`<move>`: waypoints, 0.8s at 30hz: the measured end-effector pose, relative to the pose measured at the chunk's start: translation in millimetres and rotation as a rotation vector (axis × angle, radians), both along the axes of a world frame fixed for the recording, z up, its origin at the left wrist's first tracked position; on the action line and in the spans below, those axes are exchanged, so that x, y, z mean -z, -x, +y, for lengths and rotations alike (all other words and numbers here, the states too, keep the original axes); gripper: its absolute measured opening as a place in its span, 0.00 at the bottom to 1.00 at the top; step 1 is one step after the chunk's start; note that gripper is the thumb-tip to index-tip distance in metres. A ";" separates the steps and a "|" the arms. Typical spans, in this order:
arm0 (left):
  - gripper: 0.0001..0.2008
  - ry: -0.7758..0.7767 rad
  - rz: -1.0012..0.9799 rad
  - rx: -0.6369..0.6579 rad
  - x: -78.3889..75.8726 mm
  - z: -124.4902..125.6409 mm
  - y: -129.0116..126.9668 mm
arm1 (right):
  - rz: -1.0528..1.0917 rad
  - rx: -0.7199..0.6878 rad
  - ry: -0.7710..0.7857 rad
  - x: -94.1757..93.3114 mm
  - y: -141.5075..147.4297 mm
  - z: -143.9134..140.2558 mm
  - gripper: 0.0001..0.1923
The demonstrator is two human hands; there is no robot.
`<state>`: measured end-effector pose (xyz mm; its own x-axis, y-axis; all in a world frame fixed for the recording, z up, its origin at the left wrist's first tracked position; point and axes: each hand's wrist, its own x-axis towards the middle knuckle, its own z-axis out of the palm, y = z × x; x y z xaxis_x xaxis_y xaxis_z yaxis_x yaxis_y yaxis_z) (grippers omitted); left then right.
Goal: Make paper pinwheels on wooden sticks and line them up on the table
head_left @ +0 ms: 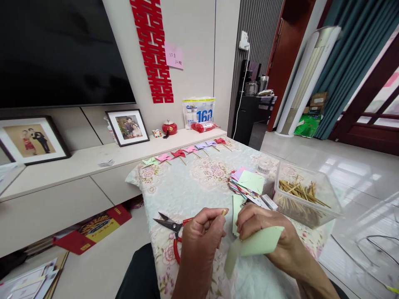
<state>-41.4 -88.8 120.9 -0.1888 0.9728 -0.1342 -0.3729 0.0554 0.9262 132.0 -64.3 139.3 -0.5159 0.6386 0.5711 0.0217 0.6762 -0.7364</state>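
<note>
A pale green folded paper piece [260, 242] sits low at the centre of the view, just above the near edge of the table [193, 187], which is draped in a light floral cloth. The right hand [262, 222] has its grip closed on that paper, fingers curled over its upper edge, while one flap [237, 207] stands up between the two hands. The left hand [204, 232] pinches a thin wooden stick [223, 212] between thumb and fingertips, its tip poking out toward the paper, just beside the raised flap.

Left of the left hand, red-handled scissors [171, 228] lie on the cloth with the blades parted. Behind the right hand rests a fanned stack of coloured paper squares [247, 182], green on top, and beside it a clear plastic box [307, 197] holding many wooden sticks. Along the far edge of the table a row of small paper pinwheels on sticks [187, 151] runs in green, pink, red and purple. Beyond the table, a low white shelf [77, 166] carries two framed photographs.
</note>
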 end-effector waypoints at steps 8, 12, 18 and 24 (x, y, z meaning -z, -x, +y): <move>0.12 -0.022 -0.021 0.037 -10.6 -16.0 -6.2 | -0.021 0.129 -0.288 -5.6 7.4 -6.9 0.09; 0.10 -0.109 0.015 0.036 -10.0 -17.4 -6.2 | -0.028 0.172 -0.289 -4.8 8.4 -8.8 0.09; 0.14 -0.002 -0.075 0.107 -7.6 -21.9 -4.7 | -0.010 0.191 -0.294 -2.9 8.3 -9.3 0.07; 0.10 -0.115 0.063 0.155 -1.2 -22.8 0.8 | 0.009 0.182 -0.300 -4.2 9.1 -9.0 0.08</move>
